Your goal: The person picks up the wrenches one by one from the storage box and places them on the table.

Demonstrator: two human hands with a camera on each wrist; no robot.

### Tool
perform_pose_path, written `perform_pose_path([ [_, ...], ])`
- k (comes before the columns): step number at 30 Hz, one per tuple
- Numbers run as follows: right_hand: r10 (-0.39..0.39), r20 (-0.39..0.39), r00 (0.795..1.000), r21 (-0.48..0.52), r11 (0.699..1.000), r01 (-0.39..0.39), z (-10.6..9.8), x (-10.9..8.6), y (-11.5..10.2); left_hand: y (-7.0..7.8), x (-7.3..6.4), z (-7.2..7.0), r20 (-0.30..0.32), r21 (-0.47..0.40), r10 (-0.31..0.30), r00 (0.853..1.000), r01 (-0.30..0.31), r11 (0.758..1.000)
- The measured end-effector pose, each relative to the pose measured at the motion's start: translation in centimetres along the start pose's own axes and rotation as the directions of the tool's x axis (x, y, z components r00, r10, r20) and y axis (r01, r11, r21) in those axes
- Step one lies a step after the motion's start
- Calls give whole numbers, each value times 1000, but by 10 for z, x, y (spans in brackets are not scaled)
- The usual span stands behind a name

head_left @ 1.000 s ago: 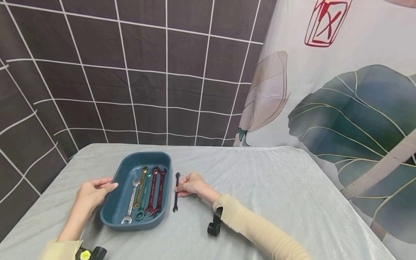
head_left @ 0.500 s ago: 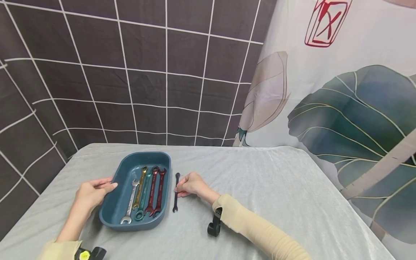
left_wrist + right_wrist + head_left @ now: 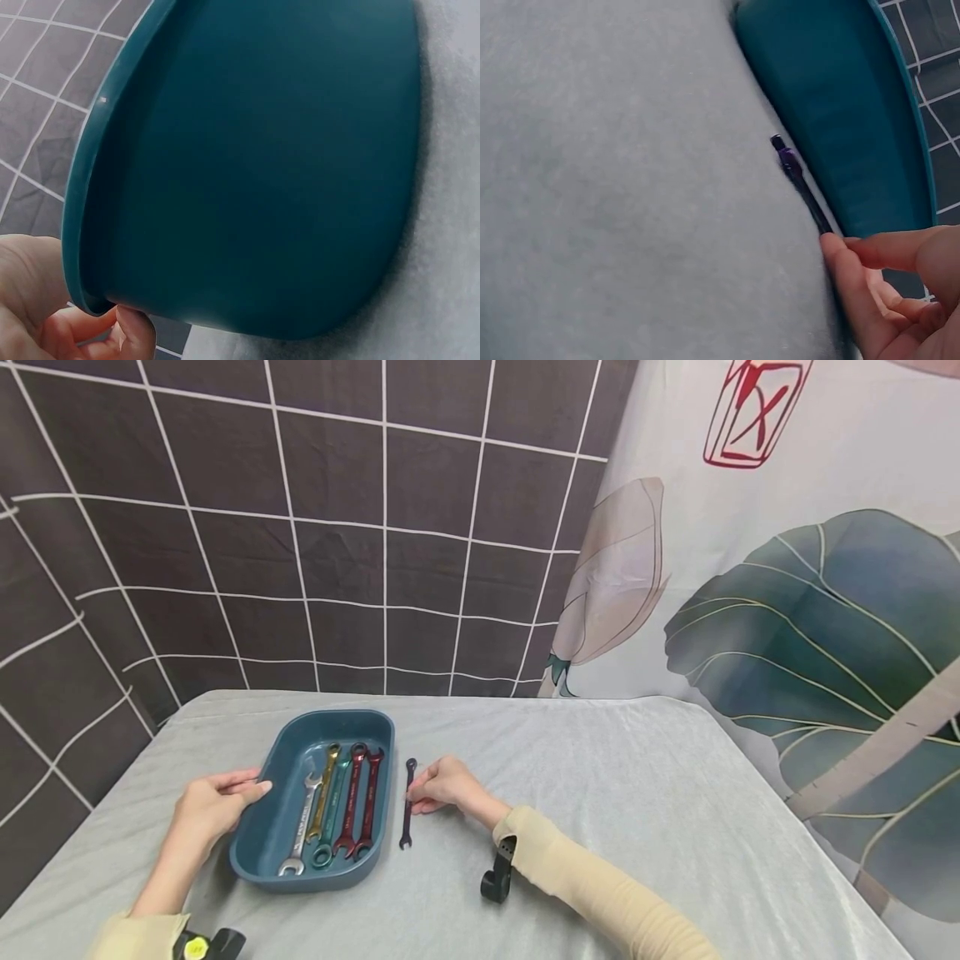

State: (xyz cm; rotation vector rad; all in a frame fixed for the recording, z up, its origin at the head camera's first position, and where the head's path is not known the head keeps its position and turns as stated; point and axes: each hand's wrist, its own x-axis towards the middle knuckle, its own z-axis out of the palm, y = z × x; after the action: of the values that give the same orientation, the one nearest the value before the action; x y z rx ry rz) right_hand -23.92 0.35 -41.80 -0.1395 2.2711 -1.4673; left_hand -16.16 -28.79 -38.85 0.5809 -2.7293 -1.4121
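Observation:
A blue-teal plastic bin (image 3: 258, 883) sits at the left of the cloth-covered table. My left hand (image 3: 216, 806) grips its left rim, with fingers tucked against the lip in the left wrist view. Inside lie a silver wrench (image 3: 303, 828), a gold wrench (image 3: 323, 797), a green wrench (image 3: 334, 810), a red wrench (image 3: 351, 806) and a darker red wrench (image 3: 368, 806), side by side. Just right of the bin, a small dark purple wrench (image 3: 407, 827) lies lengthwise on the cloth. My right hand (image 3: 444, 785) pinches it mid-shaft between thumb and fingers; its jaw end shows in the right wrist view.
Pale grey cloth (image 3: 600, 793) covers the table and extends far to the right. Dark gridded fabric (image 3: 322, 560) hangs behind it, with a leaf-printed curtain (image 3: 817, 627) at the right. Black camera mounts sit on both wrists.
My right hand and the purple wrench have shifted very slightly to the right. The left hand and the bin look almost unchanged.

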Motion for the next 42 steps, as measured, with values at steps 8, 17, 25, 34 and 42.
perform_pose_path([
  [8, -25, 77, 997, -69, 997, 30, -9, -3, -6, 2, -1, -1, -6, 10, -3, 1000, 3, 1000],
  [17, -62, 102, 993, -136, 988, 75, -16, -6, -8, 2, 0, -1, -7, -3, 5, 1000, -5, 1000],
  [25, -92, 159, 983, -113, 987, 111, -19, -11, -5, 2, 1, 0, 1, -7, -3, 1000, 3, 1000],
  [34, -95, 184, 978, -15, 995, 99, -22, -21, -11, 0, 1, 1, -6, -12, -4, 1000, 4, 1000],
  [42, -151, 178, 972, 2, 988, 153, -24, -32, -20, 0, 0, 0, 4, -11, 4, 1000, -4, 1000],
])
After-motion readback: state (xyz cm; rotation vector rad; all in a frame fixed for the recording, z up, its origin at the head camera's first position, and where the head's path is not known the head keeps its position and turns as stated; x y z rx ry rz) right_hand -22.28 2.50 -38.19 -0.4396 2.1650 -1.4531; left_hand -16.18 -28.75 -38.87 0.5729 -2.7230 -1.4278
